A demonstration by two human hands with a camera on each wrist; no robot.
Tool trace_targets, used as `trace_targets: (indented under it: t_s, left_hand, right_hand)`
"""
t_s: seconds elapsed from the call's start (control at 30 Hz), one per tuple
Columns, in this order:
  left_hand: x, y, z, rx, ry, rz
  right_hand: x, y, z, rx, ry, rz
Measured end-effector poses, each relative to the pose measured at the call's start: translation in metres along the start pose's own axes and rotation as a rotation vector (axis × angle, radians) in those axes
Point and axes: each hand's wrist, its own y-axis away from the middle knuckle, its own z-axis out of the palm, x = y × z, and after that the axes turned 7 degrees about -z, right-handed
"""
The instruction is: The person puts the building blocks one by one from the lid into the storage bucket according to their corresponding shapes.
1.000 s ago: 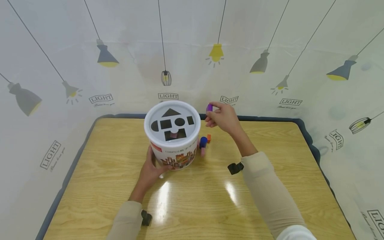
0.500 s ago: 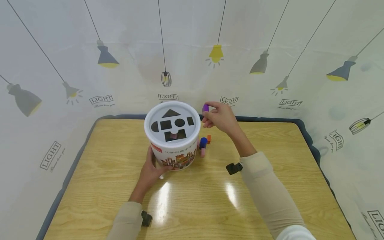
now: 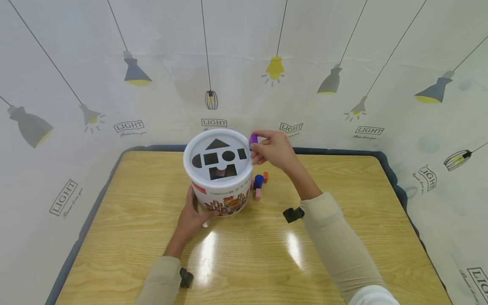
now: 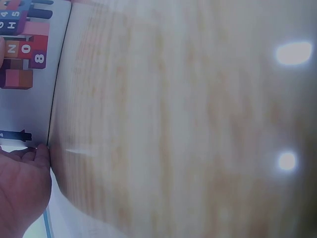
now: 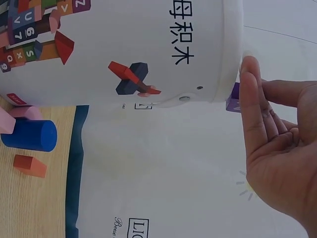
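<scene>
A white round bucket [image 3: 221, 186] stands on the wooden table [image 3: 248, 258]; its lid [image 3: 194, 146] has several shape holes. My left hand [image 3: 192, 216] grips the bucket's near left side, and the left wrist view shows the palm [image 4: 22, 191] against the wall of the bucket [image 4: 29, 114]. My right hand [image 3: 272, 150] pinches a small purple block [image 3: 253, 139] at the lid's right edge. In the right wrist view the purple block [image 5: 233, 99] peeks out behind the fingers [image 5: 255, 114], next to the bucket [image 5: 148, 49].
A blue cylinder [image 3: 258, 181], an orange block [image 3: 265, 176] and a pink block [image 3: 258, 193] lie just right of the bucket, also in the right wrist view as blue cylinder [image 5: 32, 135], orange block [image 5: 29, 165]. A lamp-printed backdrop [image 3: 343, 84] surrounds the table.
My right hand has carried the purple block leftward, from beside the bucket to the lid's right edge. The left hand and bucket have stayed put.
</scene>
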Motion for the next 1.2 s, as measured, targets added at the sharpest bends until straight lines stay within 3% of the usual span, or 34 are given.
trace_targets:
  t_s: [0.47, 1.2]
  left_hand:
    - [-0.001, -0.001, 0.0, 0.005, -0.012, 0.005]
    - [0.001, 0.0, 0.0, -0.001, 0.012, -0.022]
  right_hand:
    - [-0.002, -0.002, 0.009, -0.067, -0.021, -0.005]
    - [-0.004, -0.002, 0.016, -0.143, 0.04, 0.003]
